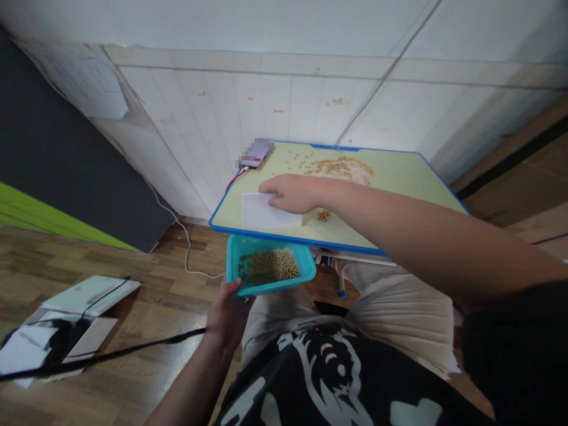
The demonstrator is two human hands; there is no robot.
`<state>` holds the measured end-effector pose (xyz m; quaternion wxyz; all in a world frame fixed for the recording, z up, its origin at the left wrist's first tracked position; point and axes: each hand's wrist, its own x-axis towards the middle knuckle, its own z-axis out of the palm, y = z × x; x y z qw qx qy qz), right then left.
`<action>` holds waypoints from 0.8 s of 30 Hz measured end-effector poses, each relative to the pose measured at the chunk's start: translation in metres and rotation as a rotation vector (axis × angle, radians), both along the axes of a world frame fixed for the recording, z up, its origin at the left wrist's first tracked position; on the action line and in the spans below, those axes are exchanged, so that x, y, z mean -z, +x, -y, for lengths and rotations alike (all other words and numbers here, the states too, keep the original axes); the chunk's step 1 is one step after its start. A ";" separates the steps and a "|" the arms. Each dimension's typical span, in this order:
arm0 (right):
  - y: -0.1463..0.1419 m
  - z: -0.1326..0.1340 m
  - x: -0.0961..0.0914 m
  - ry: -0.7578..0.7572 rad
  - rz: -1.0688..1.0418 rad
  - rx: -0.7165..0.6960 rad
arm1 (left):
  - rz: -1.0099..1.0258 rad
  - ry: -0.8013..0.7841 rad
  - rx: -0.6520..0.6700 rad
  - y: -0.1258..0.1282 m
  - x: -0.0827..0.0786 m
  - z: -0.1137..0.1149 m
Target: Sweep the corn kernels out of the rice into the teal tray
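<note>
1. In the head view, the right hand (293, 194) pinches a white paper (266, 216) between thumb and fingers; the paper lies at the front left corner of the tabletop (408, 171).
2. The left hand (228, 307) grips the near left corner of a turquoise tub (308, 263), thumb over the rim; the tub, holding beans (270, 266), sits just below the tabletop's front edge.
3. A heap of beans and pale grains (341, 168) spreads near the back edge; a small bean clump (323, 215) lies right of the paper.
4. A phone (257, 154) with a red cable (235, 178) rests at the back left corner.
5. The right forearm (399, 219) crosses the tabletop, hiding part of it.
6. The phone's screen is pixelated and unreadable; the black shirt (337, 361) bears a white print.
</note>
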<state>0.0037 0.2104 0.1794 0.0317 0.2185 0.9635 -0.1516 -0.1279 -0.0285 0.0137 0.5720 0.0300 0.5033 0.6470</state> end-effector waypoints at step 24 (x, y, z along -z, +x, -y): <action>0.222 -0.010 0.068 -0.313 -1.154 0.894 | 0.033 0.009 0.143 0.052 -0.002 -0.015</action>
